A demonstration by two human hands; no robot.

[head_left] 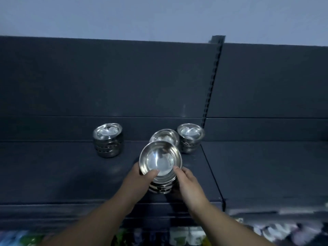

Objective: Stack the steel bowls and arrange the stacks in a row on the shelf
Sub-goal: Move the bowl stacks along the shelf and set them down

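A stack of steel bowls (pixel 160 160) stands near the front of the dark shelf (pixel 62 174). My left hand (pixel 140 180) grips its left side, thumb on the top bowl's rim. My right hand (pixel 188 181) holds the right side, thumb at the rim. Right behind it sits another steel bowl stack (pixel 164 136), partly hidden. A third stack (pixel 108 140) stands at the back left and a fourth stack (pixel 190 138) at the back right, both against the rear panel.
A slotted upright post (pixel 213 82) divides the rear panel just right of the fourth stack, and a seam splits the shelf there. Blurred packaged goods (pixel 186 235) lie on a lower level below the shelf's front edge.
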